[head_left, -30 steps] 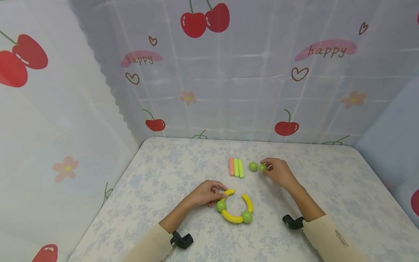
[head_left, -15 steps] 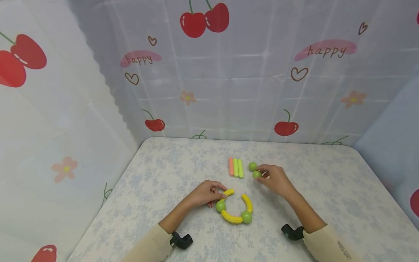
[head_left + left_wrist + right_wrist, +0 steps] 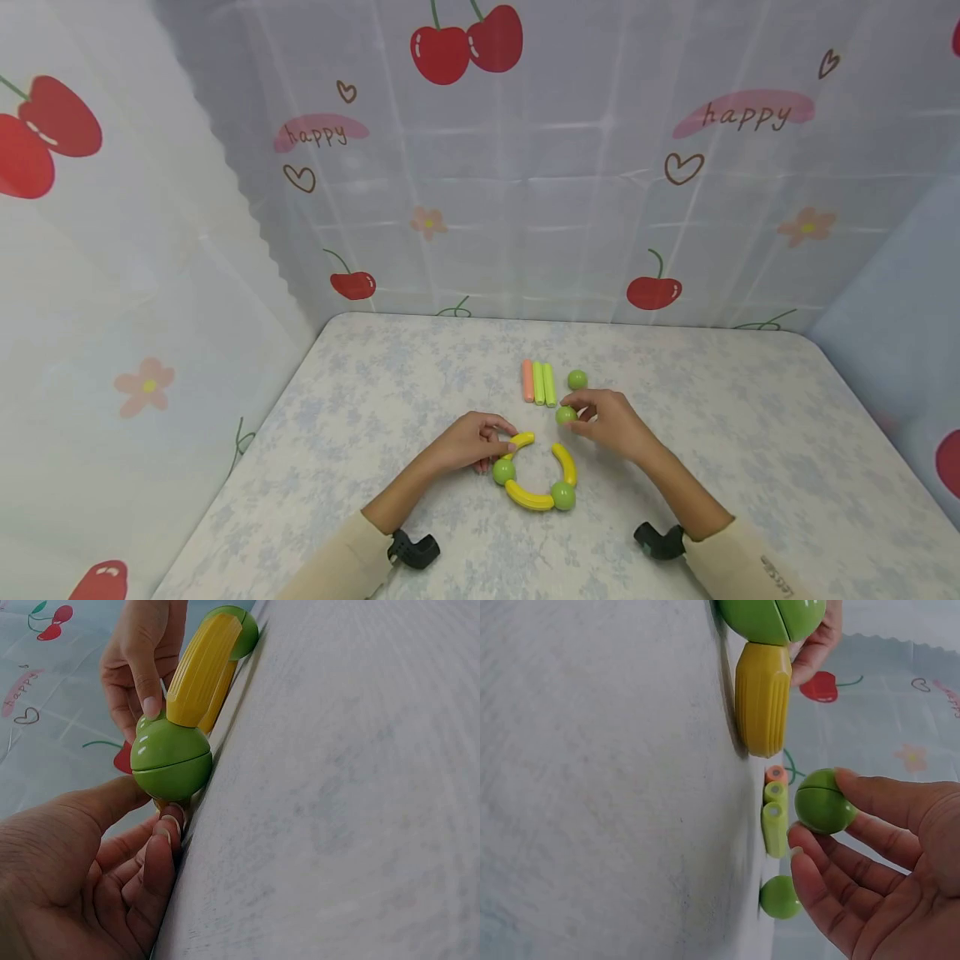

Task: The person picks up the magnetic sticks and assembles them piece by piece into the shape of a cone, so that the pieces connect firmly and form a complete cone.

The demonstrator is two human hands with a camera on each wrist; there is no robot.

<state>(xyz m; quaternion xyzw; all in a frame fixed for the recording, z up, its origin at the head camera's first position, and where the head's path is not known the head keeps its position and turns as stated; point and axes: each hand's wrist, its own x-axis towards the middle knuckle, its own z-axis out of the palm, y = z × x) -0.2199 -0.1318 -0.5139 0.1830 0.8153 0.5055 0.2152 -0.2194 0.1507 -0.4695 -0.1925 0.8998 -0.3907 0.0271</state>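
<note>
A green ball (image 3: 566, 416) hangs between the gapped ring (image 3: 529, 497) and the far edge of the table (image 3: 420, 375), and could drop and roll if the narrow fingertip pinch of your right hand (image 3: 611, 422) slips on its glossy curve. Your left hand (image 3: 468, 442) pinches a yellow piece (image 3: 525, 438) of that ring, where a nudge could skew the arrangement.

Left hand (image 3: 471, 442): holds a yellow piece (image 3: 526, 437) of the open ring (image 3: 529, 498)
Right hand (image 3: 609, 421): pinches a green ball (image 3: 566, 415)
Second ball (image 3: 577, 380): just beyond the right hand
Three sticks (image 3: 538, 383): side by side, beyond and between the hands
</note>
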